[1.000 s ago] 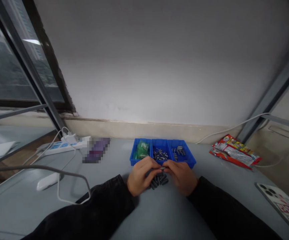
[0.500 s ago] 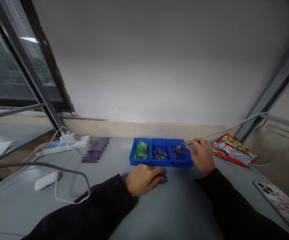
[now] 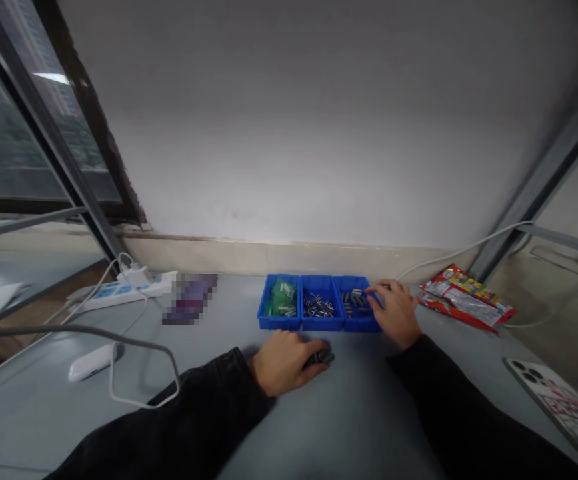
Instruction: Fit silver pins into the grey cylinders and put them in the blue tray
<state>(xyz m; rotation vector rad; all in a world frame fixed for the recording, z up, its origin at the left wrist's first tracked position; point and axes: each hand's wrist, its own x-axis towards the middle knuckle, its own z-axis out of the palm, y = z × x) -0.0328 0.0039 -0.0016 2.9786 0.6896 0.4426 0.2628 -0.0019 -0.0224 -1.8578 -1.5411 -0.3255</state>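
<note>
Resting low over the table, my left hand [image 3: 286,363] has its thumb and fingers curled around small dark metal cylinders [image 3: 326,357] in front of the bins. How many cylinders lie there is hidden by the fingers. My right hand [image 3: 396,312] reaches over the right edge of the right blue bin [image 3: 363,325], its thumb and forefinger apart above the short metal cylinders [image 3: 356,299] inside. I see nothing held between those fingertips. The middle blue bin [image 3: 321,325] holds thin metal pins [image 3: 319,307]. In the left blue bin [image 3: 279,324] lies a green bag [image 3: 281,297] with metal cylinders.
At left are a white power strip [image 3: 123,290], a blurred purple item [image 3: 191,300], a white rounded device [image 3: 91,362] and a grey cable [image 3: 93,329]. A red snack packet [image 3: 463,300] and a phone [image 3: 553,400] lie at right. A wall stands behind.
My right hand has shifted slightly left, its fingertips now over the right bin's cylinders. My left thumb and forefinger have parted a little, showing more of the dark metal between them.
</note>
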